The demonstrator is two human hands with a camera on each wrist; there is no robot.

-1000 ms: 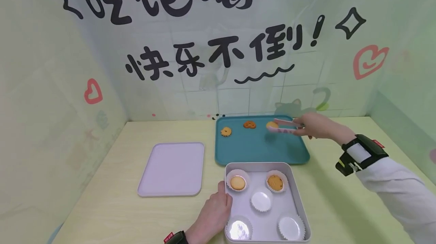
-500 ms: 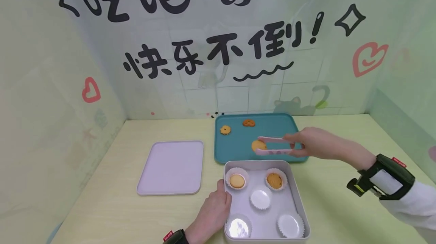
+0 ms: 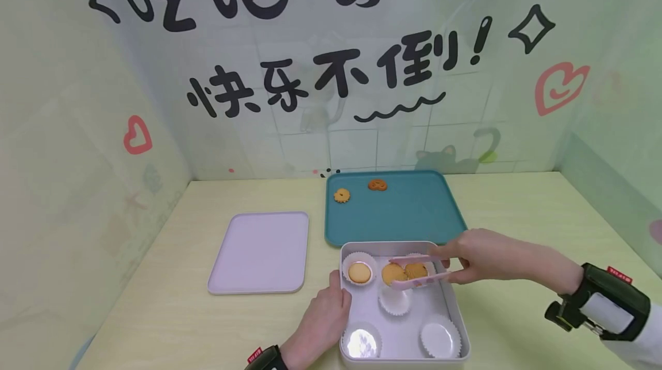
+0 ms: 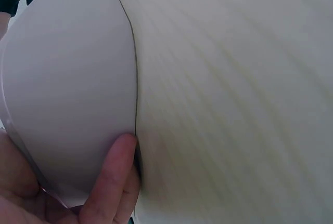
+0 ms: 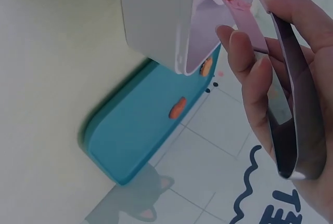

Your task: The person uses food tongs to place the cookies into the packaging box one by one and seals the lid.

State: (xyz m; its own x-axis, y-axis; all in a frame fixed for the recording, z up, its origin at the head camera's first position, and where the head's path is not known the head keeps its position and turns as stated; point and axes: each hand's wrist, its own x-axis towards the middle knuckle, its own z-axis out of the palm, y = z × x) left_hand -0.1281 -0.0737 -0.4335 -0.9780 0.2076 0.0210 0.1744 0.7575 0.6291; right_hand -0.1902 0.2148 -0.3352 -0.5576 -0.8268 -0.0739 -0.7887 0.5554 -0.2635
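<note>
My right hand point(image 3: 483, 258) holds pink-tipped metal tongs point(image 5: 299, 86) over the pale lilac box point(image 3: 421, 307). Between the tong tips is a round cookie point(image 3: 393, 273), above and just behind a white paper cup point(image 3: 395, 302) in the box's middle. Partly behind the tongs, another cookie point(image 3: 416, 270) sits in the back right cup. A smooth cookie point(image 3: 359, 272) lies in the back left cup. My left hand point(image 3: 324, 313) grips the box's left wall; in the left wrist view its fingers point(image 4: 112, 177) lie on the outer side.
A teal tray point(image 3: 393, 215) behind the box carries a flower-shaped cookie point(image 3: 342, 195) and a pretzel-shaped cookie point(image 3: 377, 185). To the left lies a flat lilac tray point(image 3: 258, 252). Two more paper cups, front left point(image 3: 362, 341) and front right point(image 3: 441, 337), stand in the box. Printed walls enclose the table.
With the tongs, my right hand has lifted the round cookie off the teal tray and brought it forward and left, over the box. My left hand stays at the box's wall.
</note>
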